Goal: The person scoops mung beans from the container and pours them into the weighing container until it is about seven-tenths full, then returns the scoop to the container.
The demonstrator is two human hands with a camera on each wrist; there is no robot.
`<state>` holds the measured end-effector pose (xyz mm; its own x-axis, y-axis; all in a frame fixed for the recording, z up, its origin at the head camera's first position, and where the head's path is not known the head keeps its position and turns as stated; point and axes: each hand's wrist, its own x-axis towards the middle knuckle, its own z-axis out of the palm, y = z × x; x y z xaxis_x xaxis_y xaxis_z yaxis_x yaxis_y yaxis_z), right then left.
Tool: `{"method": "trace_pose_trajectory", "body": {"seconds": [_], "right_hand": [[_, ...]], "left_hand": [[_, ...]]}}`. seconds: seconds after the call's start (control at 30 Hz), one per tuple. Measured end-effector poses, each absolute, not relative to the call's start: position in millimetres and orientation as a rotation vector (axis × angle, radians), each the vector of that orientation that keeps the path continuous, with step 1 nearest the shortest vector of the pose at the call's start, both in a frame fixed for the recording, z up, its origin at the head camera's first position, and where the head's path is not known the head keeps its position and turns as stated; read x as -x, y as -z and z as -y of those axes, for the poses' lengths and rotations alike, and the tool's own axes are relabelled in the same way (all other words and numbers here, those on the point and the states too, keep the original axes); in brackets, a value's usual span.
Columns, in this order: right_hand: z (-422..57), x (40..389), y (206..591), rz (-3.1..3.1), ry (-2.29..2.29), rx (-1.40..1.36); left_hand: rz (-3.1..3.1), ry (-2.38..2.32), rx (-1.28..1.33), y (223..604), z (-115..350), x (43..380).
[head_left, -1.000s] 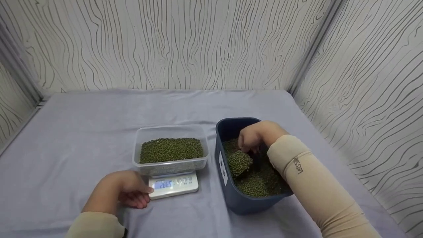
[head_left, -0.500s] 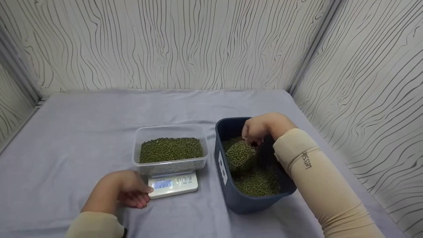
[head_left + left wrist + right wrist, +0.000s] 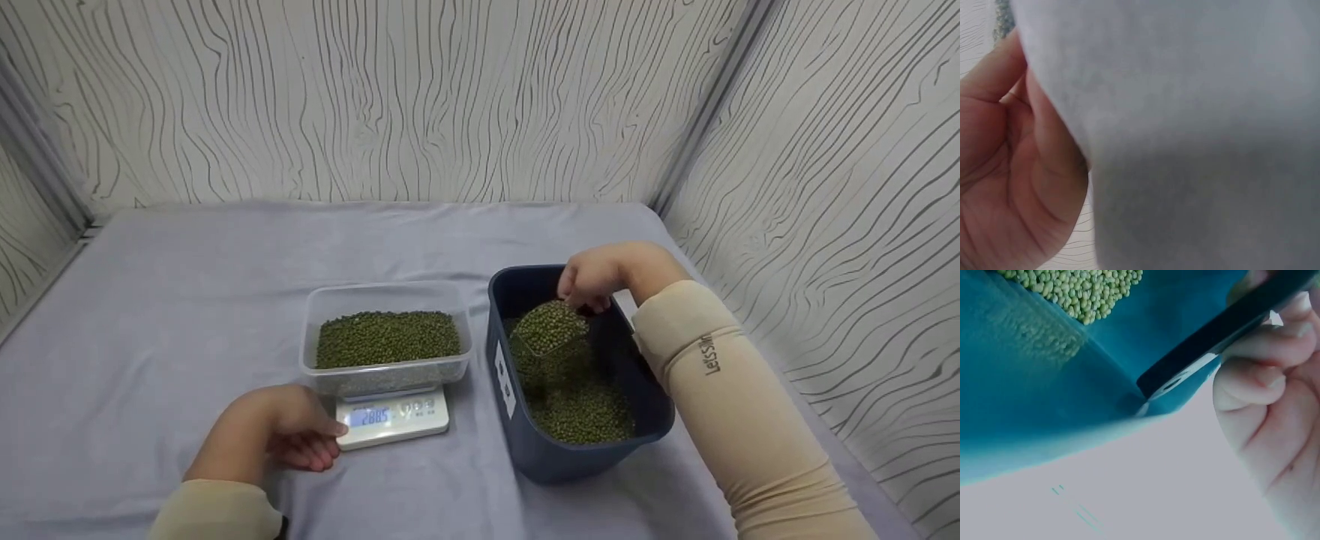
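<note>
Left hand [image 3: 300, 431]: fingers relaxed, thumb touching the scale [image 3: 391, 421] at its left edge.
Clear container [image 3: 386, 298]: on the scale, part-filled with green beans [image 3: 388, 341].
Blue bin [image 3: 555, 466]: right of the scale, more beans inside.
Scoop [image 3: 1202, 344]: right of the scale, above the bin's beans, heaped.
Right hand [image 3: 596, 276]: gripping the scoop's dark handle.
Step in hand: apparently taking up a scoopful.
Next move: probably calls for a level scoop, clear of the bin's rim.
</note>
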<state>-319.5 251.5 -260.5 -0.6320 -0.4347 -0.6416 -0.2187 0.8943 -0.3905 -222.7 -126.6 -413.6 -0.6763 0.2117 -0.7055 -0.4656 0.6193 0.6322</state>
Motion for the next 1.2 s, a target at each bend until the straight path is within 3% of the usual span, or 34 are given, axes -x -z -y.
{"method": "trace_pose_trajectory", "body": {"seconds": [1.2], "right_hand": [[-264.8, 320.1, 236.4, -2.250, 0.485, 0.427]], "left_hand": [[-2.057, -1.094, 0.208, 412.8, 127.0, 223.1]]}}
